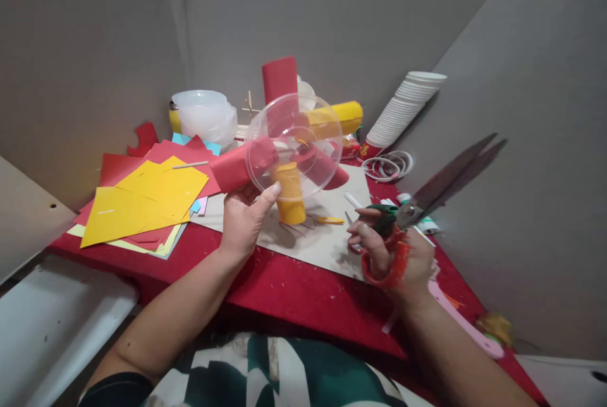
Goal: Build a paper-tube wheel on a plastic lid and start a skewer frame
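Observation:
My left hand grips the lower rim of a clear round plastic piece, a lid or shallow bowl, and holds it up above the table. Rolled paper tubes spread out around this piece: a red tube points up, a yellow tube points down, and others stick out sideways. How they are fastened is hard to make out. My right hand has its fingers through the orange and green handles of large scissors. Their blades point up and right, nearly together, apart from the paper tubes.
Red and yellow paper sheets pile up on the left of the red-covered table. Behind stand clear plastic bowls. At the right a tall stack of white cups leans beside clear plastic rings. A white board lies beneath my hands.

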`<action>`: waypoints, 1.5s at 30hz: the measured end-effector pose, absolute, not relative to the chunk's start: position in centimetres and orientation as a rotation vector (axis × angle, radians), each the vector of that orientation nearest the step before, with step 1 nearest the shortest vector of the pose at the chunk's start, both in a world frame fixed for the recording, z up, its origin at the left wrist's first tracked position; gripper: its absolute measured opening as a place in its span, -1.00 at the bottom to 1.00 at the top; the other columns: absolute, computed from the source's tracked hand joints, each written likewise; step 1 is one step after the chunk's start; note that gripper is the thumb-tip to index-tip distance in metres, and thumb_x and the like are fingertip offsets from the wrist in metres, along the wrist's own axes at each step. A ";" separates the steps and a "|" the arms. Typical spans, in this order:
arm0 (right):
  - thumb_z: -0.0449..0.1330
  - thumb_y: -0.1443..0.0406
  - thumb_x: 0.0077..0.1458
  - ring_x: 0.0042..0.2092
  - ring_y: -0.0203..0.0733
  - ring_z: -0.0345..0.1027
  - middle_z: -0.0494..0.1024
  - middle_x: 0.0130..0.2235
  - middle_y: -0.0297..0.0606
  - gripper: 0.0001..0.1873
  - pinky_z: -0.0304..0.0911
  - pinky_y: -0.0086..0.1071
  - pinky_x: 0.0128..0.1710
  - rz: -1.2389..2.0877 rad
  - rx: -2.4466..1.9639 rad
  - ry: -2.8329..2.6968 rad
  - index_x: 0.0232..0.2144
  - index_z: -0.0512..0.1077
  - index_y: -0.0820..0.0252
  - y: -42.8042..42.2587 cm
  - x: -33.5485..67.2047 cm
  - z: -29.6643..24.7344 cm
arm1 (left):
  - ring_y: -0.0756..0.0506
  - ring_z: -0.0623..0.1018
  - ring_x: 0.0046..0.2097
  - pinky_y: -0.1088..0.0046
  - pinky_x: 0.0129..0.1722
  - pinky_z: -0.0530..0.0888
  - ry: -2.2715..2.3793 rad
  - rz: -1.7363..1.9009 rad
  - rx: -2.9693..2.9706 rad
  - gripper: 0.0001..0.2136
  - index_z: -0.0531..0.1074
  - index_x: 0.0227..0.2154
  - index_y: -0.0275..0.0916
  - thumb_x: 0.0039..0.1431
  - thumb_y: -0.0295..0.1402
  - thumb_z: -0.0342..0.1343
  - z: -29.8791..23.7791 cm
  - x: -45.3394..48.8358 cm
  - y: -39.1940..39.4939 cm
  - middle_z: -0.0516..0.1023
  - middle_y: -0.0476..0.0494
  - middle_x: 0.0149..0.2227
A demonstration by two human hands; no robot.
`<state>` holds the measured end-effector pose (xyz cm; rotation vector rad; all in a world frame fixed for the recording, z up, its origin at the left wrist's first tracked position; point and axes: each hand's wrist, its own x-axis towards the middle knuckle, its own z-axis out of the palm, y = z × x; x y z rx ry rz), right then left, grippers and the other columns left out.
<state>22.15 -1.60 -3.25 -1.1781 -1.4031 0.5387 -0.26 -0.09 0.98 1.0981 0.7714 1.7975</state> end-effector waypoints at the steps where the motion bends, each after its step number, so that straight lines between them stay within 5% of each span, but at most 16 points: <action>1: 0.32 0.06 0.06 -0.50 -0.25 0.44 0.54 -0.39 -0.31 -0.64 0.40 -0.34 -0.49 0.517 -1.192 -1.403 -0.16 0.49 0.13 -1.4 22.2 -3.2 | -0.13 0.60 -0.03 0.36 0.01 0.50 0.786 1.781 1.087 -0.74 0.56 -0.16 -0.21 0.07 -0.29 0.31 1.0 -0.3 -0.2 0.65 -0.18 -0.09; 15: 0.33 -0.02 -0.02 -0.57 -0.37 0.23 0.38 -0.57 -0.39 -0.61 0.18 -0.49 -0.64 0.700 -1.271 -1.118 -0.40 0.48 0.19 -1.8 23.5 2.4 | -0.09 0.60 -0.28 0.44 -0.28 0.49 0.977 1.510 1.036 -0.64 0.56 -0.30 -0.31 -0.10 -0.15 0.38 -0.6 -0.2 1.1 0.65 -0.21 -0.29; 27: 0.31 -0.02 -0.07 -0.67 -0.33 0.16 0.37 -0.63 -0.34 -0.59 0.04 -0.43 -0.74 0.716 -1.657 -1.152 -0.53 0.33 0.16 3.6 27.1 1.6 | 0.09 0.34 -0.57 0.58 -0.54 0.28 1.065 1.514 0.923 -0.70 0.44 -0.39 -0.28 -0.12 -0.19 0.33 0.1 -0.7 2.0 0.43 0.08 -0.57; 35: 0.35 0.17 -0.07 -0.45 -0.11 0.37 0.40 -0.61 -0.22 -0.70 0.25 -0.30 -0.41 0.446 -2.067 -1.509 -0.63 0.37 0.19 7.5 28.1 1.4 | 0.13 0.17 -0.66 0.60 -0.65 0.11 1.113 1.460 0.875 -0.71 0.27 -0.63 -0.23 -0.15 -0.27 0.31 1.0 -1.5 2.3 0.21 0.14 -0.72; 42: 0.41 0.15 -0.15 -0.07 0.18 0.45 0.58 -0.31 0.05 -0.68 0.28 -0.16 -0.11 0.287 -2.116 -1.708 -0.56 0.37 0.20 8.9 26.9 0.2 | 0.12 0.18 -0.68 0.60 -0.68 0.04 1.130 1.391 0.839 -0.71 0.34 -0.62 -0.26 -0.24 -0.25 0.36 0.5 -1.7 2.7 0.23 0.12 -0.73; 45: 0.41 0.22 -0.15 -0.04 0.19 0.44 0.59 -0.29 0.09 -0.73 0.28 -0.16 -0.08 0.283 -2.042 -1.707 -0.56 0.39 0.21 9.1 26.9 -0.2 | 0.08 0.28 -0.65 0.59 -0.65 0.17 1.128 1.378 0.787 -0.69 0.40 -0.55 -0.28 -0.28 -0.22 0.37 0.1 -1.8 3.2 0.30 0.10 -0.70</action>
